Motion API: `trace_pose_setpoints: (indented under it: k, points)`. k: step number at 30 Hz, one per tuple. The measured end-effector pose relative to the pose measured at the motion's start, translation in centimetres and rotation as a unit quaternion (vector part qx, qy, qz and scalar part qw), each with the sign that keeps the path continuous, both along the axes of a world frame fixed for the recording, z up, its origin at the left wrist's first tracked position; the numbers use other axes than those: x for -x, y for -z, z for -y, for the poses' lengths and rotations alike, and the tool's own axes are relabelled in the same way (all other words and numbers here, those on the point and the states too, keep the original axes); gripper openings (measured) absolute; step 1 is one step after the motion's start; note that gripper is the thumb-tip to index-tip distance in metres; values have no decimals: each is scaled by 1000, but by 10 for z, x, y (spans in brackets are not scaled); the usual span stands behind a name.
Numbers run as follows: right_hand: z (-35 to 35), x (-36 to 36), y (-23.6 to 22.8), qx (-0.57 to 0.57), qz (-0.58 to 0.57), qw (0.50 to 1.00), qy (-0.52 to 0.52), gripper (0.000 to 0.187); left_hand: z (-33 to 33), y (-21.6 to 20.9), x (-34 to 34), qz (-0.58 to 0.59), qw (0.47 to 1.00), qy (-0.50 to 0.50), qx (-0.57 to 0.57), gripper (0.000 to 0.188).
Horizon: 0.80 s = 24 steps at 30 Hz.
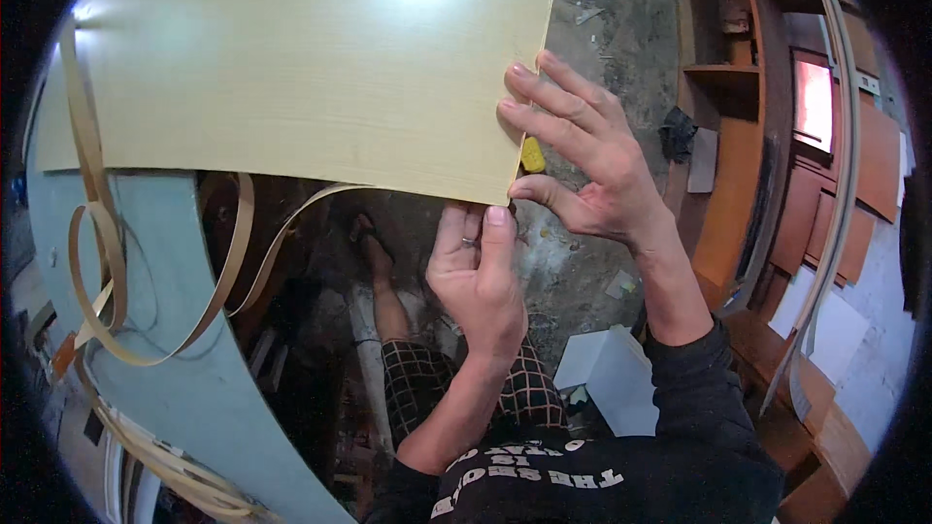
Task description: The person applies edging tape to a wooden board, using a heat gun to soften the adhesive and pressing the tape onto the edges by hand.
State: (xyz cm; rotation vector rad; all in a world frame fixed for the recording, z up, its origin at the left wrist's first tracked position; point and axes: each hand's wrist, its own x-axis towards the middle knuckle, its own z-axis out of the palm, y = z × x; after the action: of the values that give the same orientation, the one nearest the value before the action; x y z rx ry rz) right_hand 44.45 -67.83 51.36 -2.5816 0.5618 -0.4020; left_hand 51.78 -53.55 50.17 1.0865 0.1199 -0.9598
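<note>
Board (291,87) was partly over the table (175,281), its near R corner jutting above open floor (626,19), which also ran along the R edge. L hand (476,277): thumb at corner, fingers bent underneath; couldn't tell if they gripped. R hand (607,170) was spread wide, tips merely touching board top nr R edge, thumb by corner. Strip (236,243) looped below near edge.

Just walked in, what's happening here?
A person has both hands on a pale wood-grain board. The left hand seems to pinch its near right corner. The right hand lays spread fingers over the right edge, thumb near that corner. A thin tan strip loops at the left, over a pale blue panel.
</note>
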Motion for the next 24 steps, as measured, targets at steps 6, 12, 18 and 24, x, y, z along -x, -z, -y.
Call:
trace_pose_setpoints:
  k: [6,12,18,24]
  points:
    - [-38,6,9,-149,142,970,132,63,-26,-19,-18,187,967,140,-98,45]
    - [-101,11,20,-309,235,882,266,63,-62,-67,-98,675,670,246,-185,50]
    - [-99,-2,39,-288,301,851,319,59,38,-87,-132,807,333,483,-63,68]
    - [-136,-12,72,-595,497,544,321,37,116,-46,-104,795,159,565,153,60]
